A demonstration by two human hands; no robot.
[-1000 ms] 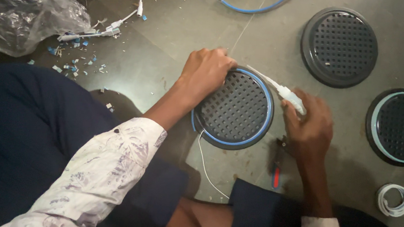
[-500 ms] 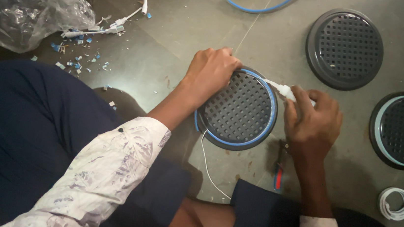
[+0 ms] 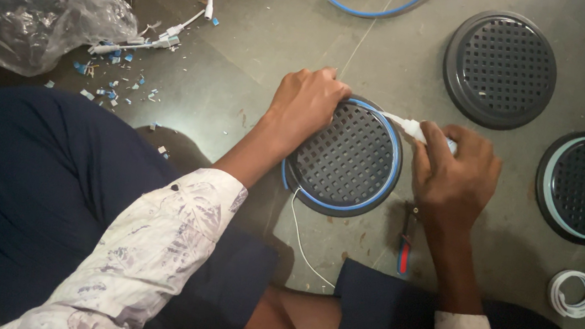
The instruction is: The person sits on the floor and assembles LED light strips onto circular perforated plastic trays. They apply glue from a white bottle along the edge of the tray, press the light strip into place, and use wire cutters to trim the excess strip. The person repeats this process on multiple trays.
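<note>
soft, even light is falling on the grey floor (image 3: pixel 262 33), fairly dim overall. the clear plastic bag (image 3: pixel 29 3) at upper left is catching pale glare along its creases. a dark shadow is pooling beside the knee (image 3: pixel 186 151), and thin shadows are sitting under the left hand (image 3: pixel 309 105) and right hand (image 3: pixel 456 177). the picture is staying sharp in the middle; the lower left corner is sinking into darkness.

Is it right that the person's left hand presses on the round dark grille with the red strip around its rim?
Not quite. In the head view the left hand presses on the round dark grille, but the strip around its rim is blue, not red.
</note>
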